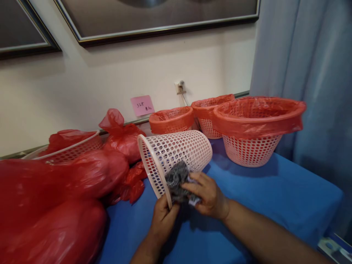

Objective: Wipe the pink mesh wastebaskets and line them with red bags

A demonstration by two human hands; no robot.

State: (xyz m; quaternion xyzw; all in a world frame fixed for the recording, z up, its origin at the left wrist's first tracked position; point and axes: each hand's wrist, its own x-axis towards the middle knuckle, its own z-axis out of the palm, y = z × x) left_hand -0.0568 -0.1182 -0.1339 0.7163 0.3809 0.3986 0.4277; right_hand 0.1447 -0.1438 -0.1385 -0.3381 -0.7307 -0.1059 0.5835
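Observation:
A white perforated plastic wastebasket [189, 145] lies tipped on its side, its mouth facing left. My left hand [165, 216] pinches the near part of its rim, thumb on one side and fingers on the other. In my right hand [209, 194] is a crumpled dark grey cloth [177, 176], pressed against the outside of the basket close to the rim. The fingers are wrapped over the cloth, and a whitish patch of it shows beneath them.
Red-lined baskets [253, 150] stand at the back right of the blue-covered table [297, 198]. Stuffed red plastic bags [55, 223] crowd the left side, with another white basket [93, 141] behind them. A pink note [142, 105] and a wall socket [180, 88] are at the back.

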